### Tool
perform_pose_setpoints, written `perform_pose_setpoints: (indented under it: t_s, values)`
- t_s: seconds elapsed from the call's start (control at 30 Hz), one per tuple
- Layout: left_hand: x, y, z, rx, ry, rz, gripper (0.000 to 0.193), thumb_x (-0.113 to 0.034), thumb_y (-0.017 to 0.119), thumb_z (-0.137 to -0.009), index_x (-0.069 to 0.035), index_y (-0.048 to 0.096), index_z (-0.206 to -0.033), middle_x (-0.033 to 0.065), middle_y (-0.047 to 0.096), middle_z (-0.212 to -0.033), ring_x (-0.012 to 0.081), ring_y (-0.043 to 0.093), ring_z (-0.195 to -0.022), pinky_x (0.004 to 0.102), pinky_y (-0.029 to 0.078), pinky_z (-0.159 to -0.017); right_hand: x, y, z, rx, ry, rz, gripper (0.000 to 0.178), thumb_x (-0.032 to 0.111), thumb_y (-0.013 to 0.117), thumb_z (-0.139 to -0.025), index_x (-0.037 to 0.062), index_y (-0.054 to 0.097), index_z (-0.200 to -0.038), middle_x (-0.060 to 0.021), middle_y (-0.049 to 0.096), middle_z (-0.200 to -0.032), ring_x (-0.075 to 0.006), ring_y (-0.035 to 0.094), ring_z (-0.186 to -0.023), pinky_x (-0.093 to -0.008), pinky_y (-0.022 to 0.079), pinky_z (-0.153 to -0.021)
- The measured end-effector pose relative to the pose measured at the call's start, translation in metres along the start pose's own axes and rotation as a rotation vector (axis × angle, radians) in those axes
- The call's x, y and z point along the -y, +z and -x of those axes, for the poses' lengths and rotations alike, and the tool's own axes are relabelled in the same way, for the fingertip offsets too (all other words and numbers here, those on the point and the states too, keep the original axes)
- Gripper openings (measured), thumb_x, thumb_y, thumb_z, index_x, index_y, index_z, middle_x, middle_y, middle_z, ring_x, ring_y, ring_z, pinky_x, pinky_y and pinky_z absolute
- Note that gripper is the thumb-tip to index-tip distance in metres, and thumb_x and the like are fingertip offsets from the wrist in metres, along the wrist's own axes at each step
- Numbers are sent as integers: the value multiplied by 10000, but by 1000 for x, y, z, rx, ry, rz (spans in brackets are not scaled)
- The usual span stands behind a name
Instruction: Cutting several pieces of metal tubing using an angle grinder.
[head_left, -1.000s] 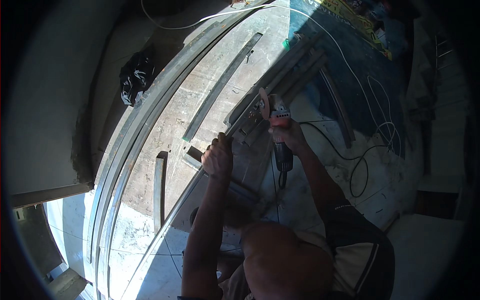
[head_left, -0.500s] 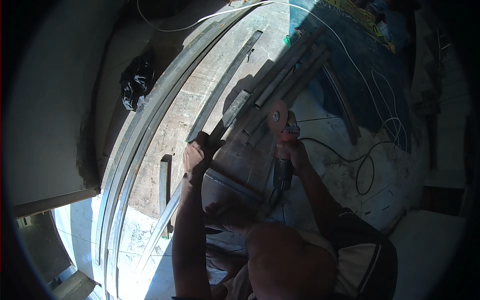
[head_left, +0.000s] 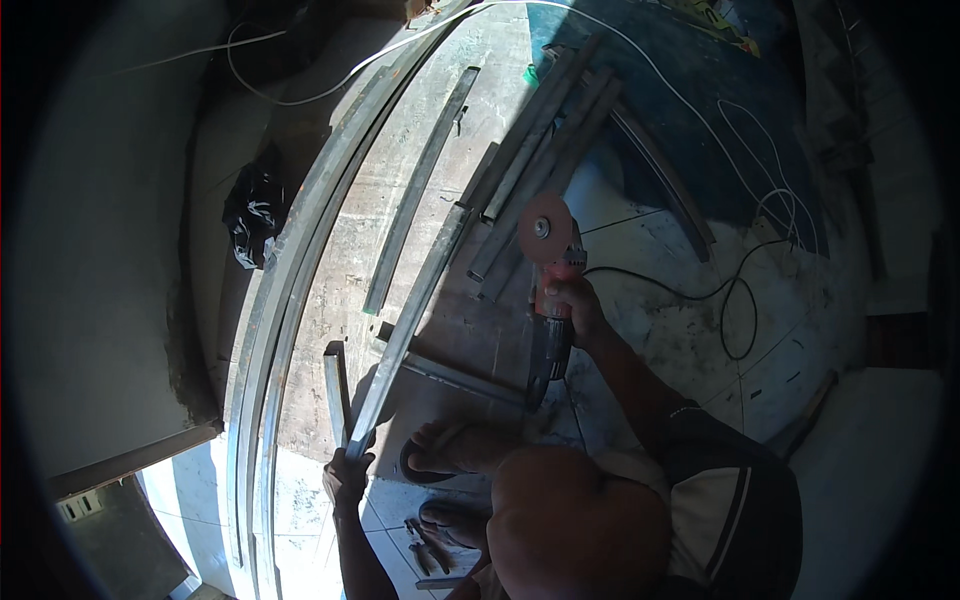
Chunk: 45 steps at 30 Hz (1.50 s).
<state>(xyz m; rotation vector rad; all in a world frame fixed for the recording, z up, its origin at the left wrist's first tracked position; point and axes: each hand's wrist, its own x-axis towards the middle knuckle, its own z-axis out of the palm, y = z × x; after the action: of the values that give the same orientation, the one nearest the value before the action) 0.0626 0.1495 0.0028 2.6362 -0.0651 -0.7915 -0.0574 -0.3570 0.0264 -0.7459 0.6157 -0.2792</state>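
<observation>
My right hand [head_left: 580, 308] is closed around the body of a red and black angle grinder [head_left: 555, 276]. Its reddish disc [head_left: 545, 226] points away from me and touches no metal that I can see. My left hand [head_left: 347, 478] grips the near end of a long square metal tube [head_left: 412, 322], which slants away to the right. The tube's far end reaches the edge of a pile of dark metal tubes [head_left: 530, 150]. Beneath it crosses a shorter metal piece [head_left: 465, 382]. A short upright-lying tube [head_left: 337, 385] is just beyond my left hand.
Several long metal bars [head_left: 285, 290] run along the left, beside a black plastic bag [head_left: 250, 212]. Another tube [head_left: 425, 185] lies on the board. Pliers [head_left: 428, 547] are near my feet. A black cord [head_left: 680, 292] and white cable [head_left: 660, 75] cross the floor.
My left hand has moved from the middle of the long tube back to its near end. The tube now lies more fully in sunlight. My right hand keeps hold of the grinder.
</observation>
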Motion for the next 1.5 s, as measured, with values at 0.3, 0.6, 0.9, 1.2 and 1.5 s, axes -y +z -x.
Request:
perform_pose_setpoints:
  t_s: [0.3, 0.6, 0.9, 1.2, 1.5]
  values:
    - [-40, 17, -12, -301, 260, -90, 484, -479, 803, -804, -61, 561, -792, 168, 611, -605, 407, 601, -574, 480, 420, -535, -23, 5, 6, 49, 31, 35, 469, 124, 692, -789, 15, 524, -1213, -165, 668, -919, -295, 696, -814, -433, 595, -744]
    - [-150, 34, -72, -397, 375, 65, 438, -455, 784, -833, -52, 616, -802, 153, 644, -668, 367, 625, -645, 472, 436, -596, -17, 15, 17, 136, 88, 13, 431, 128, 714, -797, -3, 552, -1174, -137, 666, -899, -269, 698, -794, -415, 591, -758]
    - [-143, 13, -115, -483, 575, 266, 327, -342, 725, -904, -51, 669, -1042, 185, 686, -923, 381, 668, -876, 457, 494, -707, -14, 5, 19, 152, 57, -36, 439, 171, 703, -787, -2, 541, -1157, -165, 673, -903, -306, 704, -801, -421, 592, -732]
    - [-140, -6, -78, -127, 302, 134, 426, -430, 822, -799, -98, 663, -1016, 154, 690, -776, 329, 688, -699, 422, 495, -604, -5, 8, 20, 230, 28, -59, 536, 297, 694, -800, 43, 489, -1226, -153, 647, -969, -313, 673, -849, -430, 559, -776]
    - [-149, 30, -40, -77, 335, 83, 429, -454, 817, -764, -78, 674, -915, 134, 677, -714, 264, 663, -633, 399, 483, -579, -1, 11, 19, 230, 22, -69, 542, 296, 673, -810, 46, 478, -1250, -151, 626, -992, -309, 656, -850, -439, 549, -779]
